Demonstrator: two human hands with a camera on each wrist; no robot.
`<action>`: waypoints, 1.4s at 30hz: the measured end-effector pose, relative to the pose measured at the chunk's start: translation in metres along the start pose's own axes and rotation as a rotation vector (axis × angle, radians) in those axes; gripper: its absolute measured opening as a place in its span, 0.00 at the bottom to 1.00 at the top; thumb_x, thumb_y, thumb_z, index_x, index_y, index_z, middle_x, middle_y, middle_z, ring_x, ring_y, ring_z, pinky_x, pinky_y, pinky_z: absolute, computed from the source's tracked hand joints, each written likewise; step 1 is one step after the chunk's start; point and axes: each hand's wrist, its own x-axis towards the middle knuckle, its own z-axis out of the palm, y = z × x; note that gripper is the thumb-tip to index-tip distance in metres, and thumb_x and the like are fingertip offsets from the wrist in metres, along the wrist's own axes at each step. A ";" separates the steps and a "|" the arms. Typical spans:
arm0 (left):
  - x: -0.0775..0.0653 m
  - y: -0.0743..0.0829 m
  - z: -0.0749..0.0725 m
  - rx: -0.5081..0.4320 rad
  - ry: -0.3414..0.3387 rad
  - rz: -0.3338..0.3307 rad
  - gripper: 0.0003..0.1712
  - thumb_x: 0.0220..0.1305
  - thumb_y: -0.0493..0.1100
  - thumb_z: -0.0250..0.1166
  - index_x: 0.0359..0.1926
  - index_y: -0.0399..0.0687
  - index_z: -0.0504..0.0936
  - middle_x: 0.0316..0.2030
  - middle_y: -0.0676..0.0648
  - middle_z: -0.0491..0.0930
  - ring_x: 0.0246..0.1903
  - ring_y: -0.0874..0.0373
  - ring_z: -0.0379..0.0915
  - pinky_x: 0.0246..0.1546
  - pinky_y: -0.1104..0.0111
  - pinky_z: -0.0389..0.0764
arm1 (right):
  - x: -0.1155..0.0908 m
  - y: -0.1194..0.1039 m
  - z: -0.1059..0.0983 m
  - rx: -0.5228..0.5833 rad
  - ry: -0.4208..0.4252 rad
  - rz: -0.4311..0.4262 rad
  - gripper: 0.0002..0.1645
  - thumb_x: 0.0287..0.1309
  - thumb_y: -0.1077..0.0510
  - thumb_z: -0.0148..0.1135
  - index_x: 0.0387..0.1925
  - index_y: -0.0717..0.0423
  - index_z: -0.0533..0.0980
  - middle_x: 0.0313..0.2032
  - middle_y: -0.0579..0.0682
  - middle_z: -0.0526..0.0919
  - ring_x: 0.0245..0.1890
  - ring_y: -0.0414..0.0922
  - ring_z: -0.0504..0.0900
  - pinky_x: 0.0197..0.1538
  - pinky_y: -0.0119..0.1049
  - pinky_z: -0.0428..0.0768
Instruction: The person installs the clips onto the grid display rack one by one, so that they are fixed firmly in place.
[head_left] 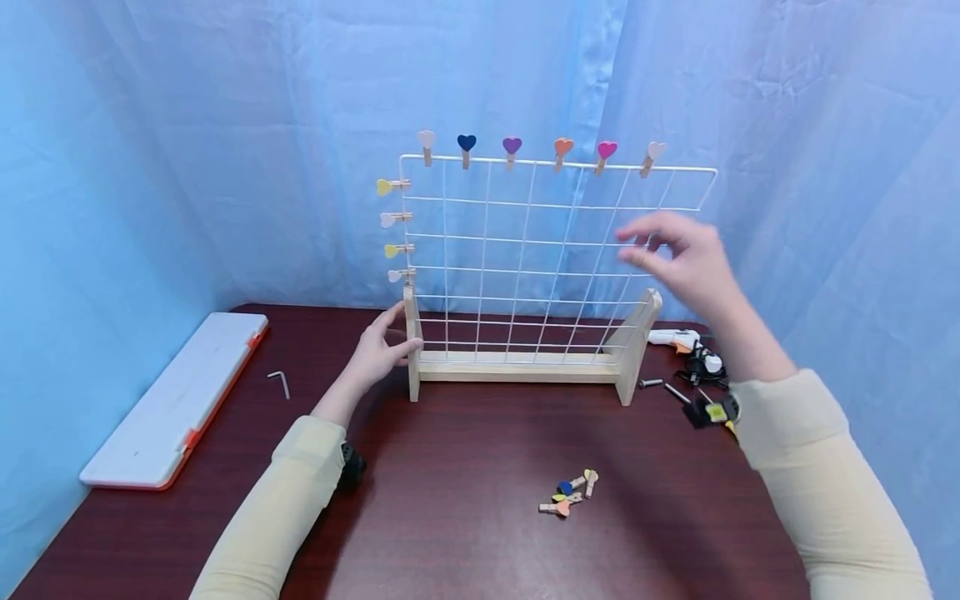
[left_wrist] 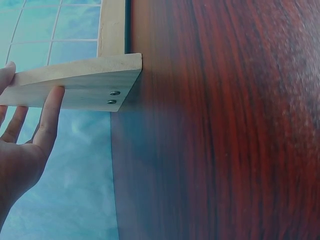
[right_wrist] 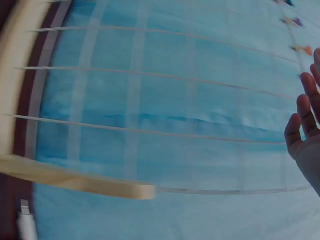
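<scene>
Wire grid [head_left: 520, 272] stands at far centre, just right of the left hand [head_left: 377, 352], which grips its left wooden upright [head_left: 413, 375], and partly behind the right hand [head_left: 686, 258], whose thumb and fingers stand apart.

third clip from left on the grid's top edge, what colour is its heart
Purple heart, clearest in the head view.

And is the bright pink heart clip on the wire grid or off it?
On. The bright pink heart clip sits atop the white wire grid, between an orange clip and a pale clip.
</scene>
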 end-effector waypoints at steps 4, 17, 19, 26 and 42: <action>0.004 -0.011 0.002 0.035 0.011 0.009 0.43 0.54 0.45 0.64 0.67 0.62 0.51 0.64 0.48 0.55 0.49 0.44 0.68 0.30 0.64 0.82 | -0.048 0.030 0.030 0.028 -0.195 -0.021 0.19 0.38 0.70 0.69 0.38 0.54 0.80 0.36 0.47 0.81 0.34 0.37 0.74 0.36 0.25 0.73; -0.005 0.014 0.000 -0.018 -0.009 -0.022 0.42 0.55 0.39 0.63 0.68 0.55 0.51 0.64 0.44 0.54 0.47 0.41 0.69 0.34 0.57 0.81 | -0.179 0.076 0.083 0.252 -0.745 -0.022 0.17 0.45 0.58 0.67 0.41 0.50 0.78 0.40 0.41 0.78 0.39 0.39 0.75 0.39 0.31 0.76; -0.008 0.019 0.000 -0.004 -0.005 -0.016 0.42 0.56 0.39 0.63 0.68 0.53 0.51 0.64 0.44 0.54 0.47 0.42 0.69 0.34 0.58 0.81 | -0.188 0.079 0.086 0.278 -0.817 0.010 0.15 0.46 0.56 0.66 0.40 0.48 0.78 0.39 0.41 0.77 0.36 0.40 0.74 0.36 0.32 0.77; -0.011 0.022 0.000 0.011 -0.005 -0.005 0.42 0.56 0.39 0.62 0.68 0.52 0.51 0.63 0.42 0.55 0.48 0.43 0.69 0.35 0.57 0.80 | -0.207 0.084 0.094 0.268 -0.925 0.085 0.10 0.47 0.50 0.66 0.35 0.41 0.78 0.38 0.38 0.74 0.33 0.37 0.72 0.34 0.29 0.75; -0.011 0.022 0.000 -0.005 -0.013 -0.005 0.42 0.56 0.39 0.62 0.68 0.52 0.51 0.63 0.43 0.54 0.50 0.41 0.66 0.34 0.57 0.81 | -0.194 0.083 0.082 0.198 -0.840 0.161 0.02 0.51 0.50 0.63 0.30 0.37 0.77 0.30 0.35 0.80 0.32 0.32 0.76 0.36 0.32 0.78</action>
